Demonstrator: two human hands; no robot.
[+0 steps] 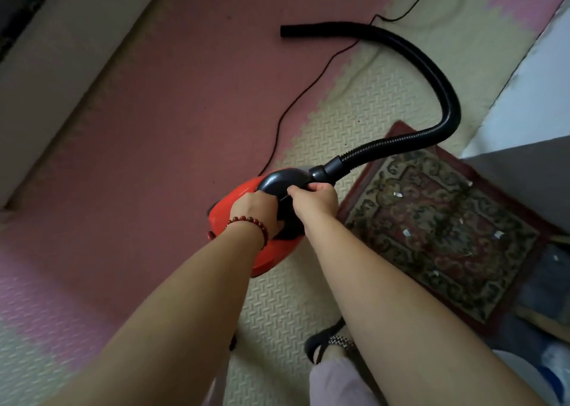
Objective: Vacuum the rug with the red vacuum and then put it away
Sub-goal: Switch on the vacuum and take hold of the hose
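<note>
Red plastic forms the body of the red vacuum [237, 203], which sits on the foam floor mats [148, 134] directly under both hands in the head view. The left hand [254, 209], with a bracelet [250, 221] of dark red beads at the wrist, has its fingers [270, 198] curled round the black handle on top of the machine. Just right of those fingers, the right hand [314, 201] grips the same black top part, its fingers [312, 186] clamped on it close to the collar where the hose joins. Beyond the right fingers the black ribbed hose [445, 97] loops to the right and curves back left, its open end lying on the mats well beyond both hands. A thin black cord [308, 97] trails over the mats beyond the left fingers. To the right of the right fingers lies the patterned rug [447, 251], near the vacuum, with small pale scraps [498, 235] scattered on it. Below the forearms a dark sandal [319, 342] shows.
</note>
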